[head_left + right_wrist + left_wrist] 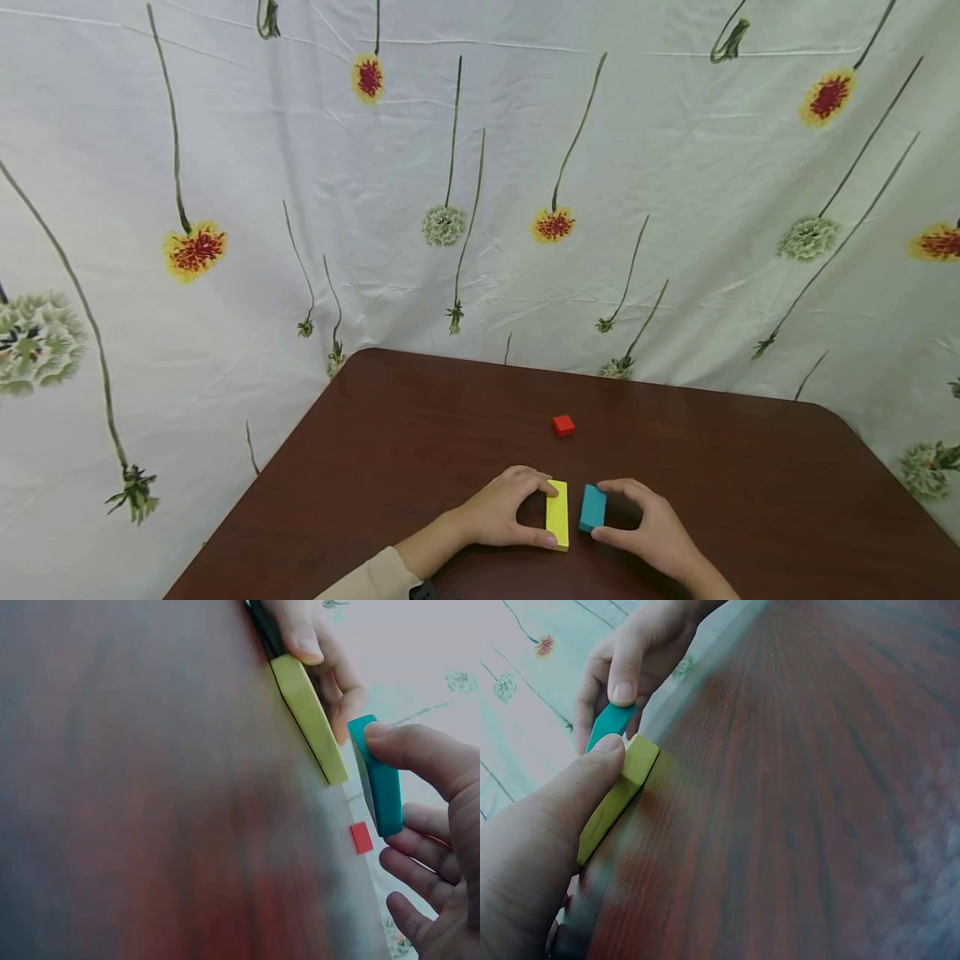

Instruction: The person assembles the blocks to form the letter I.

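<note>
My left hand (508,510) pinches a long yellow block (558,515) between thumb and index finger, one at each end. In the left wrist view the yellow block (619,796) lies low along the dark wood. Just to the right, my right hand (651,527) holds a shorter teal-blue block (592,507) by its ends with thumb and fingertips. The right wrist view shows the teal block (381,784) tilted above the tabletop, its thumb on the near end. A narrow gap separates the two blocks in the head view.
A small red block (563,426) sits on the dark brown table (420,417) beyond both hands. Behind the table hangs a pale cloth (510,283) printed with flowers and dandelions. A dark band (423,591) circles the left wrist below a beige sleeve.
</note>
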Action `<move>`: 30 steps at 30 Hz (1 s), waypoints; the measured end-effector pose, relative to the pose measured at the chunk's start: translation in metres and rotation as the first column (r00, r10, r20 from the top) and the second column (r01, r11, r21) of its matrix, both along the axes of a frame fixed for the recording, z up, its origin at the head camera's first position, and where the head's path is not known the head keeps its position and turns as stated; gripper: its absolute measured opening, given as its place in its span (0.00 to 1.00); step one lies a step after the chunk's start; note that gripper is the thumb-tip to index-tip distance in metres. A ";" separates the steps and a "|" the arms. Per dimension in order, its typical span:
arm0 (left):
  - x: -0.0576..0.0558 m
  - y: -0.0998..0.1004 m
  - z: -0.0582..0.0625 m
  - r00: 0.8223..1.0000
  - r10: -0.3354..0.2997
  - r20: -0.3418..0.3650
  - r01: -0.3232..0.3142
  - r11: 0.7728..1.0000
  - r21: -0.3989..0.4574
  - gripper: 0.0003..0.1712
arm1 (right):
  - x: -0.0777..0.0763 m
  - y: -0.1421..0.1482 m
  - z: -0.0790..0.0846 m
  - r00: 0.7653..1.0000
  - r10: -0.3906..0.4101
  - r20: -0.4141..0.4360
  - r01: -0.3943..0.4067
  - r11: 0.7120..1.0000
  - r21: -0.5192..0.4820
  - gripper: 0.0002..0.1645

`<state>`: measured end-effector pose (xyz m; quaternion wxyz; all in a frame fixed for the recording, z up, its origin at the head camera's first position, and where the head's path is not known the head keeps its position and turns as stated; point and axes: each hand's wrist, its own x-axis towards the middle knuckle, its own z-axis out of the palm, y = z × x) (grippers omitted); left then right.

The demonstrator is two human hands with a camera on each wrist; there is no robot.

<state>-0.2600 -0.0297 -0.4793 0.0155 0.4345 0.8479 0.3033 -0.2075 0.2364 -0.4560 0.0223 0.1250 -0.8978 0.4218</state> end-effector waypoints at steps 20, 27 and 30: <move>0.002 0.000 0.001 1.000 -0.001 -0.010 0.001 1.000 0.000 0.32 | 0.024 -0.008 0.010 0.988 0.146 0.058 -0.146 0.989 -0.011 0.31; 0.002 0.000 0.001 1.000 0.002 -0.007 -0.002 1.000 -0.003 0.31 | 0.030 -0.009 0.008 0.980 0.184 0.075 -0.184 0.983 -0.004 0.30; 0.002 0.001 0.002 1.000 0.000 -0.006 0.000 1.000 -0.003 0.31 | 0.032 -0.009 0.006 0.978 0.195 0.076 -0.196 0.981 0.005 0.30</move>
